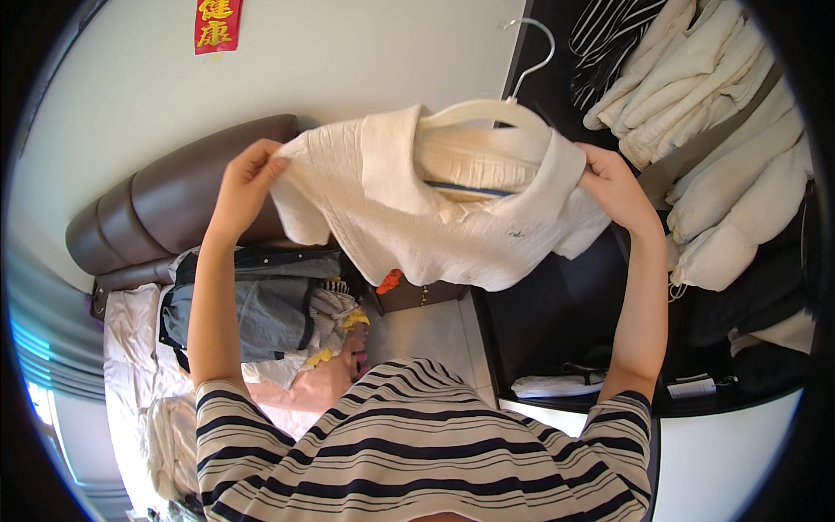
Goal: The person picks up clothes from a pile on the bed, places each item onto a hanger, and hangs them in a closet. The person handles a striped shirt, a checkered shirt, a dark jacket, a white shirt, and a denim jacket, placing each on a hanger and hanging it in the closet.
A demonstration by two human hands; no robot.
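Note:
A cream knit polo shirt (pixel 417 215) with a wide collar hangs spread out before me, a small dark emblem on its chest. Inside its neck sits a cream clothes hanger (pixel 483 112), whose metal hook (pixel 545 49) rises above the collar. My left hand (pixel 254 173) pinches the shirt at the shoulder on the left. On the other side my right hand (pixel 603 179) grips the cloth near the collar and shoulder. Part of the right fingers is hidden behind the fabric. Neither hand touches the hook.
To the right, an open dark wardrobe (pixel 548 313) holds hanging white garments (pixel 704 78) and a black striped garment (pixel 613 39). At the left is a bed with a brown padded headboard (pixel 196 189) and piled clothes (pixel 261 307). A red paper sign (pixel 218 26) is on the wall.

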